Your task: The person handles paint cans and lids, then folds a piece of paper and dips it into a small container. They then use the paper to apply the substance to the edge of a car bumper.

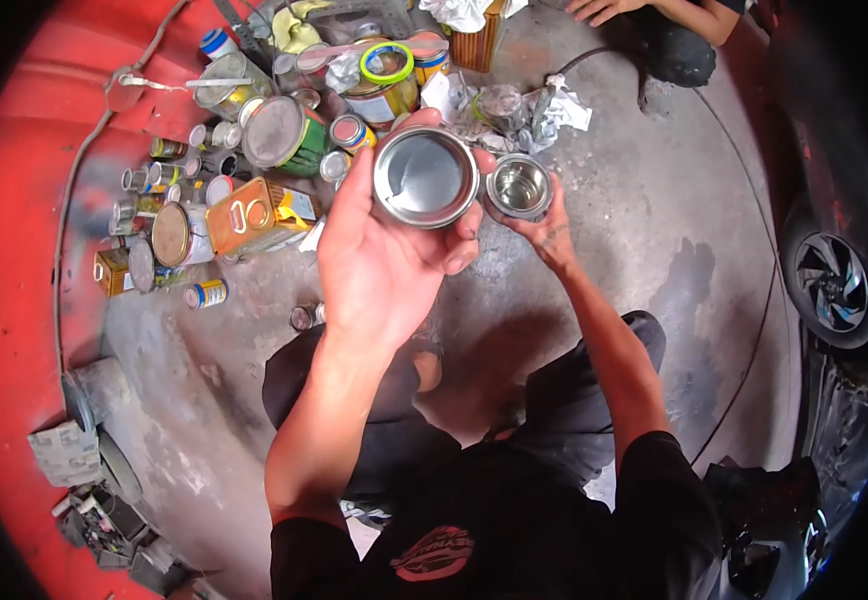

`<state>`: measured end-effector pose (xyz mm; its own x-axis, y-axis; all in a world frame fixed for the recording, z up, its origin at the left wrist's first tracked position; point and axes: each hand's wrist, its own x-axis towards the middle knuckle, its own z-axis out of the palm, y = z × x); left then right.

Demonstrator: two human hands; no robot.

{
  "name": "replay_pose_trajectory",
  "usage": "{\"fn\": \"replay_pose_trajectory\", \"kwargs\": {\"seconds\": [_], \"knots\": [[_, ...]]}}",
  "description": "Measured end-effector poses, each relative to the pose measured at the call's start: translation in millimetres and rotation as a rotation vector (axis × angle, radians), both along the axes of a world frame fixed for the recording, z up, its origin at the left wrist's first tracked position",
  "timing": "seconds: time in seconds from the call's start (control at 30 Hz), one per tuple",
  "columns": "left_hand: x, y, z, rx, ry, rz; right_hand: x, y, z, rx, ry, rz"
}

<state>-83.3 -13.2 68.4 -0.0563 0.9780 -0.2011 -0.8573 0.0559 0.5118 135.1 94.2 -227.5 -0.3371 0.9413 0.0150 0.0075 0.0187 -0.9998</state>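
Note:
Close to the camera, my left hand (379, 255) is wrapped round a silver metal can (426, 178). Its round end faces me; whether that end is a lid, a base or an open top is hard to tell. A bit farther off, a smaller-looking metal can (521, 187) with a shiny rim and inside walls is gripped in my right hand (552, 228). The two cans are side by side, nearly touching in the view. Just beyond my left hand stands a small paint can (351, 132) with a yellow and blue label.
Many paint cans crowd the floor at the upper left, including a green-sided can (279, 135) and a rectangular orange tin (262, 216). Crumpled paper (562, 112) lies beyond my hands. Another person's hand (599, 10) shows at the top. A car wheel (831, 280) is at right.

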Motion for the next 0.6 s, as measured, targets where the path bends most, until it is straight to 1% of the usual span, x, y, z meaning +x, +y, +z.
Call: {"fn": "replay_pose_trajectory", "kwargs": {"seconds": [0.07,0.17,0.2,0.23,0.33,0.37,0.4,0.47,0.5,0.6], "knots": [[-3,-7,-2,0.041,-0.039,-0.011,-10,-2,-36,0.030,-0.095,-0.024],[-5,-19,-2,0.026,-0.031,-0.014,-26,-5,-70,0.045,-0.107,-0.015],[-6,-22,-2,0.032,-0.023,-0.008,-32,-5,-72,0.069,-0.123,-0.012],[-7,-25,-4,0.024,-0.077,0.018,-33,-5,-71,0.068,-0.157,0.018],[-13,-31,-9,0.002,-0.070,0.061,-41,-9,-83,0.095,-0.179,0.007],[-14,-32,-10,0.011,-0.088,0.065,-42,-13,-87,0.018,-0.055,-0.002],[-15,-33,-12,0.015,-0.082,0.069,-42,-15,-88,0.023,-0.049,0.001],[-13,-35,-13,-0.015,-0.067,0.077,-38,-14,-86,-0.032,-0.116,0.026],[-11,-35,-11,-0.033,-0.134,0.085,-37,-15,-95,0.007,-0.065,0.044],[-8,-32,-16,-0.024,-0.137,0.076,-29,-14,-83,0.008,-0.097,0.102]]}}
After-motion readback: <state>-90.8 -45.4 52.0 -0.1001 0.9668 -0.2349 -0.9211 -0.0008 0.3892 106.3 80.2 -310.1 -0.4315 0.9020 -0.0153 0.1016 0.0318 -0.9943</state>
